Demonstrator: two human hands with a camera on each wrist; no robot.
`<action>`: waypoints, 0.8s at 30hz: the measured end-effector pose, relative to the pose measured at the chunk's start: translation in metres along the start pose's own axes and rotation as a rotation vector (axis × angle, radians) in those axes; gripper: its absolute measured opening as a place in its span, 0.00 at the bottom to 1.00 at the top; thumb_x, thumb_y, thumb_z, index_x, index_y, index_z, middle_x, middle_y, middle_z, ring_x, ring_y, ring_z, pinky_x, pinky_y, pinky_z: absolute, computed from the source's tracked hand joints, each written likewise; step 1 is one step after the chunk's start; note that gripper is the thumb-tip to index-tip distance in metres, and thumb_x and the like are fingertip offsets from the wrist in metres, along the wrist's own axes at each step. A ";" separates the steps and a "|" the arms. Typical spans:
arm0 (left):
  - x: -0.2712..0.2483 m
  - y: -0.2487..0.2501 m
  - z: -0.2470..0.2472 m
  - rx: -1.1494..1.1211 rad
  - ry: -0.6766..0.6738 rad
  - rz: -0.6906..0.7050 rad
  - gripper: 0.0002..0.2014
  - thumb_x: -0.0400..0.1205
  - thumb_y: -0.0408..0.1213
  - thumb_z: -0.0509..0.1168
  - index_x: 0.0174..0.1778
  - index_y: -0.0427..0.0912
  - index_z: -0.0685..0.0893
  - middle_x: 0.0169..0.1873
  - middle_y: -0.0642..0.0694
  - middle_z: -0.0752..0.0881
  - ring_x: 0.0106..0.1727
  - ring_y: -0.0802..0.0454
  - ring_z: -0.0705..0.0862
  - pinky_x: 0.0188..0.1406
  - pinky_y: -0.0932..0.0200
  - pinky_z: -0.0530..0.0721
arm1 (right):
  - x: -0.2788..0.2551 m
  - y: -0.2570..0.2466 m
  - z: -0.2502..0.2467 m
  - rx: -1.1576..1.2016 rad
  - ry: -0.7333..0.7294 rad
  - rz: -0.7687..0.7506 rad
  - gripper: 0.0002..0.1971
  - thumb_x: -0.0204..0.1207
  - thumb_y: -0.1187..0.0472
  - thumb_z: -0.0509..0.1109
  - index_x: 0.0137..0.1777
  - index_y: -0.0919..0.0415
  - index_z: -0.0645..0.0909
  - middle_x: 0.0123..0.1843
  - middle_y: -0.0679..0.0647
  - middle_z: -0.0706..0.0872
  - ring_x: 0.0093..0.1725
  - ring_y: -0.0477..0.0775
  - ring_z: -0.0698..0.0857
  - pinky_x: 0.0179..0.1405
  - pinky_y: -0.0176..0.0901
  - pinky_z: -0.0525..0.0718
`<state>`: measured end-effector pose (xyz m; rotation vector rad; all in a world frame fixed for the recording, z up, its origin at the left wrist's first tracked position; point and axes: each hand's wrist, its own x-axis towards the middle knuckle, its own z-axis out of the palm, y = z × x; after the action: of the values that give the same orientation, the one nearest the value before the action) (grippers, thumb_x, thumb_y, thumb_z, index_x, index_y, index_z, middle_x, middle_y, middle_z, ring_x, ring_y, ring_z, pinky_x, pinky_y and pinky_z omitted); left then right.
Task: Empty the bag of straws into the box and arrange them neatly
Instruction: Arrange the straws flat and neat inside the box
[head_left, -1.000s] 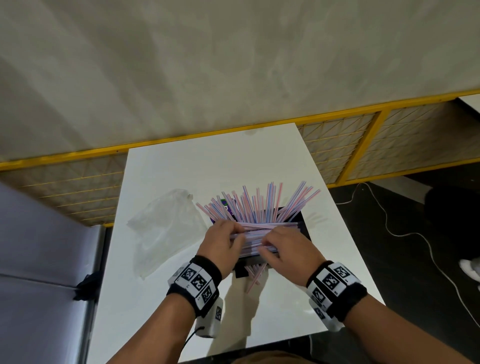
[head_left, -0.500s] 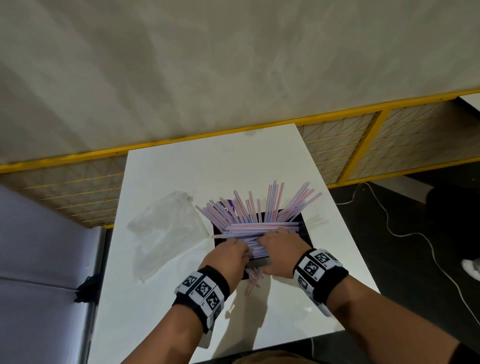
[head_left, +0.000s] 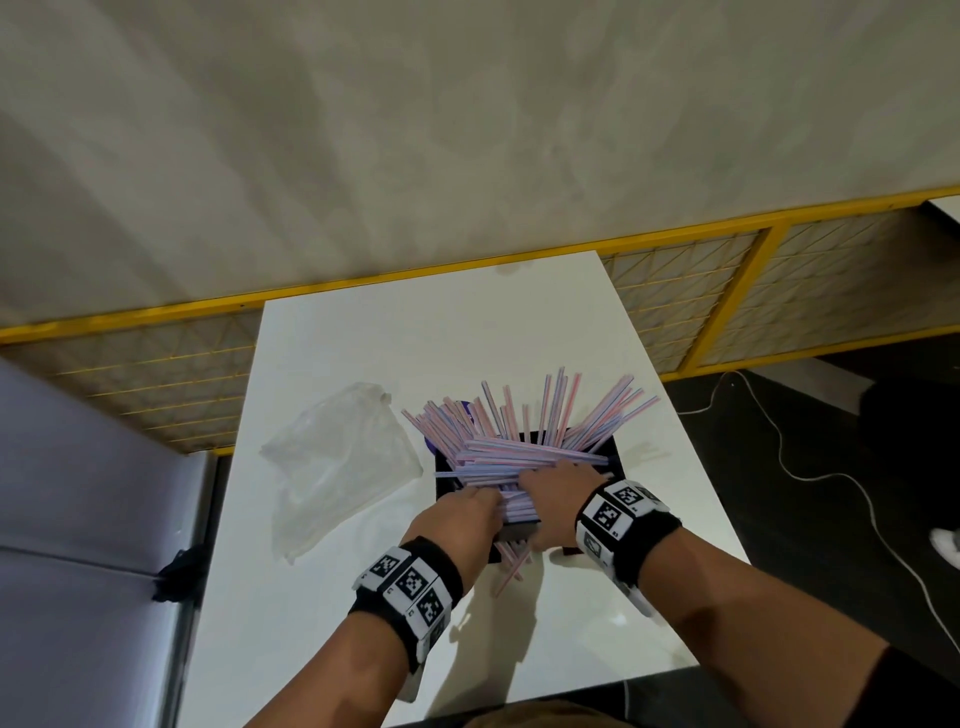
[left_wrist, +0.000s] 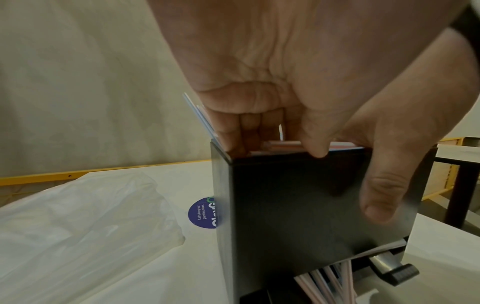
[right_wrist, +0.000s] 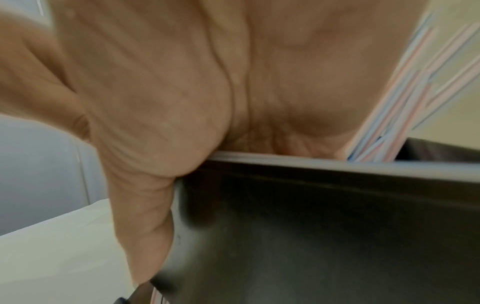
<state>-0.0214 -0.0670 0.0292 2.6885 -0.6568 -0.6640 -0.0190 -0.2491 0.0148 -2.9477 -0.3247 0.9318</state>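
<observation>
A black box (head_left: 613, 457) stands on the near half of a white table (head_left: 415, 353), stuffed with pink-and-blue striped straws (head_left: 524, 452). Many straws stand upright and fan out over its far rim, a bundle lies crosswise over the top, and a few poke out beneath the box at its near edge onto the tabletop. The left hand (head_left: 457, 519) is at the near left corner of the box; in the left wrist view its fingers (left_wrist: 233, 131) curl down over the rim into the box among the straws, while its thumb (left_wrist: 381, 195) lies against the outer front wall (left_wrist: 298, 205), so it grips the box wall at that corner. The right hand (head_left: 553, 499) lies on the crosswise bundle with its palm pressed down on the straws at the near rim; in the right wrist view the heel of the palm (right_wrist: 182, 102) sits against the box edge (right_wrist: 311, 164), the thumb reaches down along the outer wall, and the fingertips are hidden, so I cannot tell whether they curl round any straws. The clear plastic bag (head_left: 337, 462) lies crumpled and flat on the table just left of the box, apart from both hands. A round purple sticker (left_wrist: 203, 212) shows on the tabletop between bag and box.
</observation>
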 end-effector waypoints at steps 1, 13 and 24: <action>0.000 -0.001 0.000 -0.002 0.001 -0.001 0.13 0.91 0.45 0.52 0.59 0.47 0.81 0.60 0.46 0.84 0.60 0.44 0.82 0.60 0.45 0.83 | 0.000 -0.001 0.000 -0.008 0.001 0.001 0.33 0.72 0.37 0.76 0.73 0.51 0.73 0.66 0.55 0.85 0.66 0.64 0.81 0.65 0.60 0.77; -0.004 0.000 0.000 0.045 0.009 0.036 0.12 0.91 0.40 0.54 0.63 0.44 0.81 0.60 0.44 0.84 0.64 0.43 0.81 0.63 0.47 0.80 | -0.025 -0.002 -0.008 0.103 0.102 -0.035 0.25 0.76 0.45 0.74 0.70 0.52 0.76 0.62 0.54 0.85 0.59 0.60 0.85 0.55 0.54 0.86; -0.010 0.001 -0.010 0.070 0.199 0.070 0.13 0.85 0.47 0.64 0.65 0.51 0.80 0.62 0.51 0.80 0.63 0.48 0.79 0.57 0.54 0.81 | -0.031 0.009 -0.002 0.155 0.288 -0.093 0.41 0.76 0.39 0.74 0.86 0.51 0.64 0.78 0.52 0.74 0.75 0.58 0.75 0.75 0.55 0.77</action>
<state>-0.0245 -0.0616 0.0417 2.7334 -0.7295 -0.3564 -0.0407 -0.2647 0.0329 -2.8408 -0.3554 0.4880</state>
